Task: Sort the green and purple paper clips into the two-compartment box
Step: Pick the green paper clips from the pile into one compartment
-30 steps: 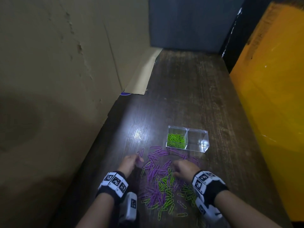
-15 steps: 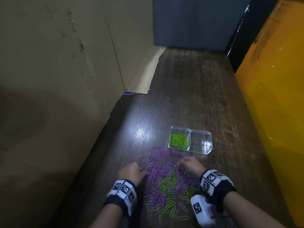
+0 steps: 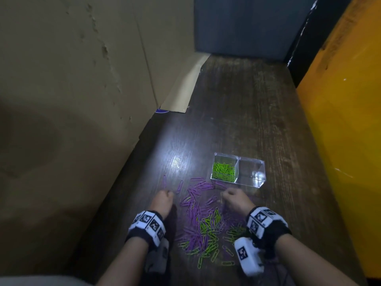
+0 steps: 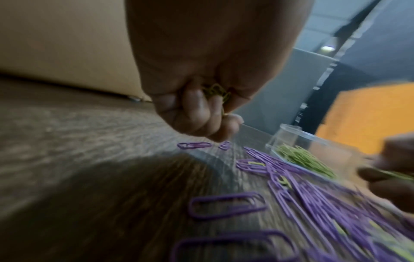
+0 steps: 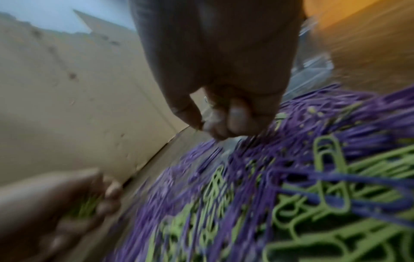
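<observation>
A clear two-compartment box (image 3: pixel 260 183) stands on the dark wooden table. Its left compartment holds green paper clips (image 3: pixel 223 171); the right one shows none. A mixed pile of purple and green clips (image 3: pixel 203 220) lies in front of it, between my hands. My left hand (image 3: pixel 168 194) is curled into a fist left of the pile, and the left wrist view shows it gripping a bunch of green clips (image 4: pixel 216 94). My right hand (image 3: pixel 225 194) hovers just short of the box's near wall, fingers curled, pinching what looks like a thin green clip (image 4: pixel 394 174).
A tall cardboard wall (image 3: pixel 82 100) runs along the table's left side, and an orange panel (image 3: pixel 346 120) closes the right. A grey panel (image 3: pixel 243 25) stands at the far end. Single purple clips (image 3: pixel 179 186) lie scattered ahead of the left hand.
Both hands have moved forward from the pile toward the box. The right hand now sits close to the box's front wall.
</observation>
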Action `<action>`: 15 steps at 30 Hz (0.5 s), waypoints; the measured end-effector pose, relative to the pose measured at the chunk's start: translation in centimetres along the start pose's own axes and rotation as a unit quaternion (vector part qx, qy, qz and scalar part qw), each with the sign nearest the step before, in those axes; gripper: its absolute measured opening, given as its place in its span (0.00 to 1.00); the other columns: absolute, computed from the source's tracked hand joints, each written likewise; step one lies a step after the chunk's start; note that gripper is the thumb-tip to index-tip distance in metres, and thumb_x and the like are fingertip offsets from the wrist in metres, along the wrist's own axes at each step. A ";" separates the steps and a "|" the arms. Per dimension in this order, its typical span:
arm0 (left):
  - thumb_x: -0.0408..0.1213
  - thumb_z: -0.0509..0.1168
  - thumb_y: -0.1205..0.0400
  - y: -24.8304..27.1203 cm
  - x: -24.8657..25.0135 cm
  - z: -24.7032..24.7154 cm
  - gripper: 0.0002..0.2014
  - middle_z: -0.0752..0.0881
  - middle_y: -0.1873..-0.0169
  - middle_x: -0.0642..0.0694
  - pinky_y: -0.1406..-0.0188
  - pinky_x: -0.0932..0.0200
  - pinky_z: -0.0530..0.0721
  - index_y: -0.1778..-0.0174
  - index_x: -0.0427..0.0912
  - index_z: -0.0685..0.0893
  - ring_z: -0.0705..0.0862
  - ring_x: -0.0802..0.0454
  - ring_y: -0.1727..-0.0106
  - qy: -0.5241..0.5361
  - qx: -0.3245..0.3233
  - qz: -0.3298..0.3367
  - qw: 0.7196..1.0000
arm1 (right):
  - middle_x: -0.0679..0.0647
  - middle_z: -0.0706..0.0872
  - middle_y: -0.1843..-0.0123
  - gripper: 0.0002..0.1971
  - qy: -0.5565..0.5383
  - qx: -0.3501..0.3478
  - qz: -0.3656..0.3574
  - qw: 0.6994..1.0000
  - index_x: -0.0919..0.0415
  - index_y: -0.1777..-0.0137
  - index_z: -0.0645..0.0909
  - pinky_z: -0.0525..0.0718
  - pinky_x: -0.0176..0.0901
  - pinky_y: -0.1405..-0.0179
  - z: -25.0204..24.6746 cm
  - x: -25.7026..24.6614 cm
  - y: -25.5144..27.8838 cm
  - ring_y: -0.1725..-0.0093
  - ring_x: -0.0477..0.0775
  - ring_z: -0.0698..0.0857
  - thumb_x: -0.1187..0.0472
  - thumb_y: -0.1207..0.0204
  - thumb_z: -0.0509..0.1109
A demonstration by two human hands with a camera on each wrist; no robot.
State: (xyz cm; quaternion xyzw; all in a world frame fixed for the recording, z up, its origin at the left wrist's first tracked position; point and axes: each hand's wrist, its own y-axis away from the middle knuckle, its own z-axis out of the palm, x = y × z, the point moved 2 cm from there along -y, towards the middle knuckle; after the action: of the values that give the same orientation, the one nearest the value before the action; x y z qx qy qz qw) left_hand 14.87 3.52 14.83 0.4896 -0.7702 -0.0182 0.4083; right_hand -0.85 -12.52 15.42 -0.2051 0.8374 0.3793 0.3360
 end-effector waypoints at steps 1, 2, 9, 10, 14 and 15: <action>0.29 0.55 0.18 -0.2 0.0 0.0 0.12 0.87 0.50 0.29 0.51 0.55 0.77 0.53 0.29 0.83 0.85 0.36 0.46 0.016 -0.004 0.001 1.000 | 0.50 0.74 0.80 0.16 -0.053 0.000 0.008 0.999 0.60 0.71 0.74 0.63 0.29 0.87 -0.6 0.1 0.2 0.86 0.40 0.68 0.69 0.21 0.61; 0.29 0.54 0.18 -0.3 0.1 0.1 0.11 0.87 0.48 0.32 0.49 0.56 0.77 0.52 0.32 0.83 0.85 0.38 0.44 0.034 -0.010 0.007 0.999 | 0.53 0.75 0.78 0.13 -0.104 -0.003 0.014 0.995 0.61 0.67 0.75 0.62 0.27 0.89 -1.1 0.1 0.4 0.89 0.38 0.67 0.71 0.21 0.60; 0.51 0.66 0.23 -0.6 1.6 1.2 0.15 0.89 0.54 0.42 0.60 0.62 0.71 0.55 0.41 0.84 0.86 0.44 0.48 -0.166 -0.057 0.046 0.983 | 0.54 0.72 0.74 0.14 -0.274 -0.066 0.110 0.953 0.62 0.68 0.72 0.63 0.31 0.86 -1.2 0.8 1.3 0.85 0.44 0.71 0.67 0.19 0.56; 0.51 0.67 0.23 -0.8 1.7 1.4 0.15 0.89 0.54 0.41 0.61 0.62 0.71 0.57 0.42 0.84 0.86 0.44 0.49 -0.180 -0.058 0.049 0.981 | 0.53 0.70 0.75 0.16 -0.225 -0.066 0.108 0.966 0.60 0.70 0.70 0.62 0.32 0.86 -1.0 0.9 1.2 0.87 0.43 0.69 0.63 0.19 0.59; 0.48 0.66 0.22 -1.6 2.0 1.6 0.11 0.87 0.60 0.39 0.60 0.60 0.75 0.64 0.45 0.80 0.87 0.42 0.51 -0.193 -0.078 0.044 0.977 | 0.51 0.68 0.78 0.25 0.195 -0.066 0.019 0.978 0.56 0.78 0.64 0.60 0.41 0.78 0.6 0.7 1.4 0.79 0.49 0.69 0.45 0.26 0.69; 0.48 0.65 0.22 -1.7 2.2 1.6 0.11 0.87 0.59 0.38 0.59 0.58 0.77 0.63 0.43 0.81 0.87 0.41 0.50 -0.201 -0.081 0.047 0.975 | 0.52 0.73 0.76 0.24 0.269 -0.058 0.003 0.962 0.55 0.76 0.66 0.65 0.40 0.76 1.1 0.6 1.7 0.73 0.52 0.75 0.43 0.27 0.69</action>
State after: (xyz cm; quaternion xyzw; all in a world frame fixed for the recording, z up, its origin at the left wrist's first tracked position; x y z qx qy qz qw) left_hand 14.63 0.39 14.36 0.4043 -0.8549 -0.1594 0.2834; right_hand -1.85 -10.65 15.25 -0.3160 0.8740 0.3591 0.0851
